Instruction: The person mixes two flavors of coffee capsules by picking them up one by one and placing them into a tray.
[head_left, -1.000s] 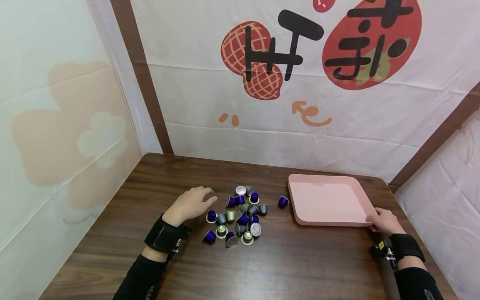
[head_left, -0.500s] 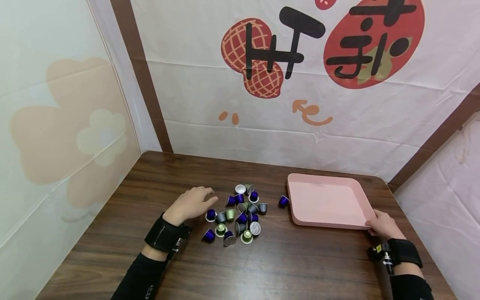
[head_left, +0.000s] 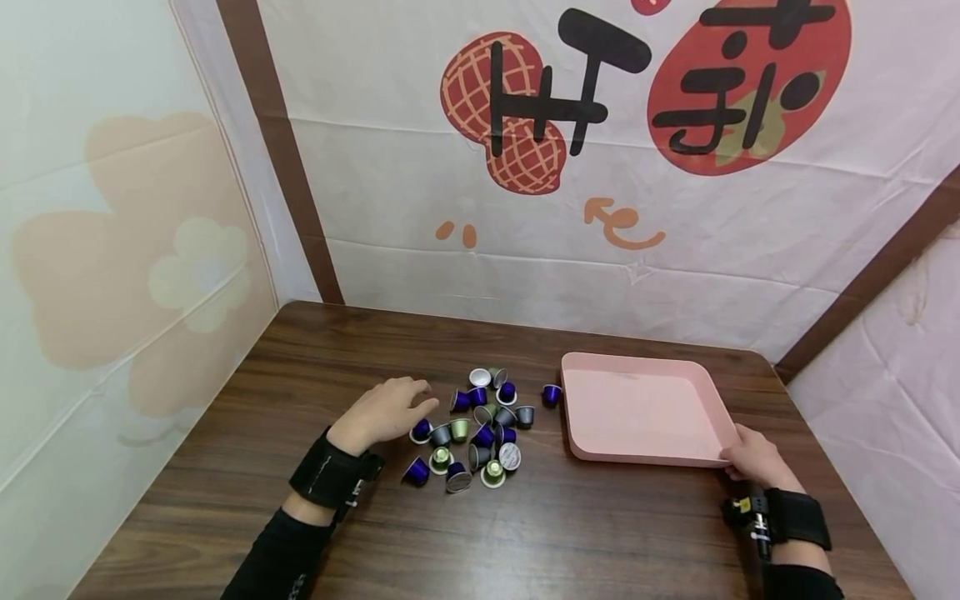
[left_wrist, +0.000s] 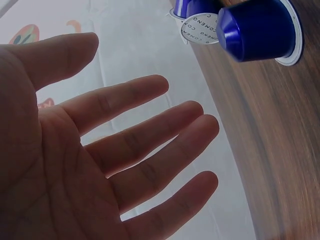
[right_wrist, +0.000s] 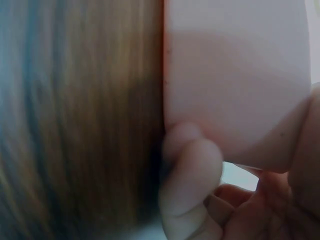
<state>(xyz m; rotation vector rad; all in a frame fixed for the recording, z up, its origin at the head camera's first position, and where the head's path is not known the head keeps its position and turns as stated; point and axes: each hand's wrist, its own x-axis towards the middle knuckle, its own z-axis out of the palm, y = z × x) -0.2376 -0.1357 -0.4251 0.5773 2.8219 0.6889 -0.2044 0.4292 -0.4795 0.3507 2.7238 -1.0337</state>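
Several coffee capsules in blue, green and grey, among them a light green capsule [head_left: 460,430], lie in a loose cluster mid-table. My left hand [head_left: 386,410] hovers at the cluster's left side, fingers spread and holding nothing. In the left wrist view its palm faces a blue capsule [left_wrist: 260,30] beyond the fingertips. With my right hand [head_left: 761,460] I grip the near right corner of a pink tray [head_left: 645,408]. The right wrist view has curled fingers [right_wrist: 192,175] at the tray's lower edge. A single blue capsule [head_left: 551,395] lies by the tray's left wall.
The brown wooden table [head_left: 600,533] reaches back to a white printed curtain [head_left: 390,183]. Another curtain with a flower print [head_left: 97,292] borders the left side, and a pale one [head_left: 892,400] the right.
My right hand has slid the tray left and slightly nearer. The single blue capsule beside it has shifted left, closer to the cluster. My left hand has stayed almost in place.
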